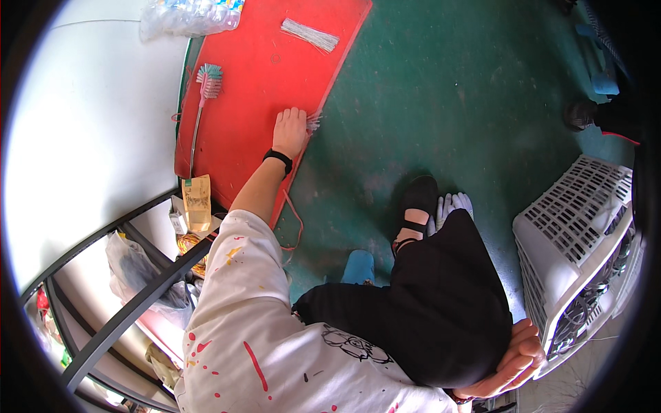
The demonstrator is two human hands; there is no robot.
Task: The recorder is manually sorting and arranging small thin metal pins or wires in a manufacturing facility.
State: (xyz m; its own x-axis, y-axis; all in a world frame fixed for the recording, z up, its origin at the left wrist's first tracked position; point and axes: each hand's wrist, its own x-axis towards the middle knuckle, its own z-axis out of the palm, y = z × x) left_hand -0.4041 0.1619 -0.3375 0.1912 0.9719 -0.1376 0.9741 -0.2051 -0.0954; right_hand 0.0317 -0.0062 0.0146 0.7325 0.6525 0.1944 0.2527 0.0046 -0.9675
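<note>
My left hand [290, 131] reaches onto a red mat [255, 76], its fingers curled down near the mat's right edge. A small bunch of thin pale strands [314, 122] sticks out beside its fingers; the part under the hand is hidden. Farther off lies a bundle of straight, pale, thin strands [310, 34]. To the left rests a long-handled bottle brush [201, 110] with a pink and green bristled head. My right hand [513, 361] lies against my bent knee in black trousers, fingers loosely extended and holding nothing visible.
At right stands a grey plastic basket [582, 213] with dark cables [585, 310] inside. A black-framed rack [138, 310] with bags stands at left. Plastic-wrapped bottles [193, 15] sit at the far left. Another person's shoe [580, 114] shows at far right.
</note>
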